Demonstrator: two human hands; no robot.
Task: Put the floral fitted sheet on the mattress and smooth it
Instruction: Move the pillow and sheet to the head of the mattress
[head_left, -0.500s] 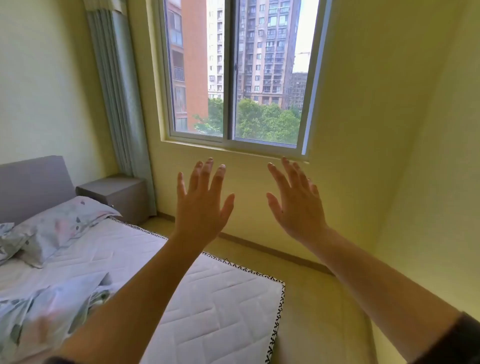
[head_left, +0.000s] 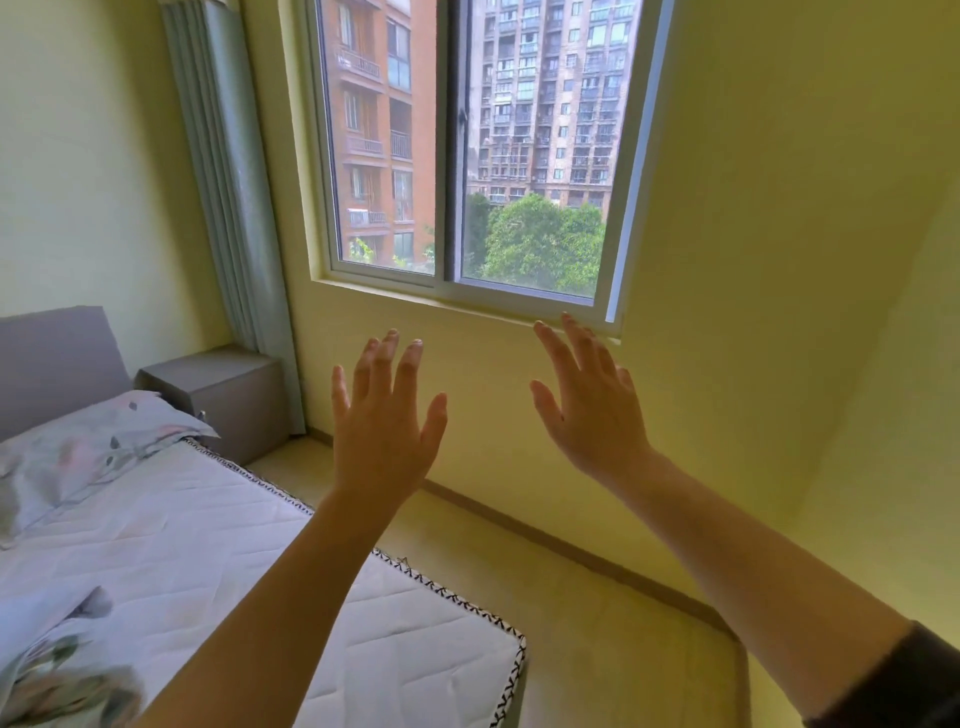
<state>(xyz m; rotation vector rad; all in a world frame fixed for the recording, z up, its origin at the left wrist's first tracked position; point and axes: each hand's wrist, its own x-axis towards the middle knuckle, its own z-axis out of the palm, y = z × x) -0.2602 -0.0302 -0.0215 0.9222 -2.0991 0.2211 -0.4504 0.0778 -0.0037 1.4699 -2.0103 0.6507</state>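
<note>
The bare white quilted mattress (head_left: 270, 561) with a black-and-white patterned edge fills the lower left. The floral fitted sheet (head_left: 57, 670) lies bunched at the bottom left corner of the mattress, partly cut off by the frame. My left hand (head_left: 382, 431) is raised in the air above the mattress's right edge, fingers spread, holding nothing. My right hand (head_left: 592, 405) is raised beside it in front of the wall under the window, also spread and empty. Both are well apart from the sheet.
A floral pillow (head_left: 88, 447) lies at the head of the bed against a grey headboard (head_left: 57, 353). A grey nightstand (head_left: 218, 389) stands beside it under a pale curtain (head_left: 228, 182). A window (head_left: 467, 156) faces me; a strip of floor (head_left: 597, 608) runs between mattress and wall.
The view has shifted slightly, so the window sits higher and the hands lower in the frame. Both hands stay raised and spread, holding nothing.
</note>
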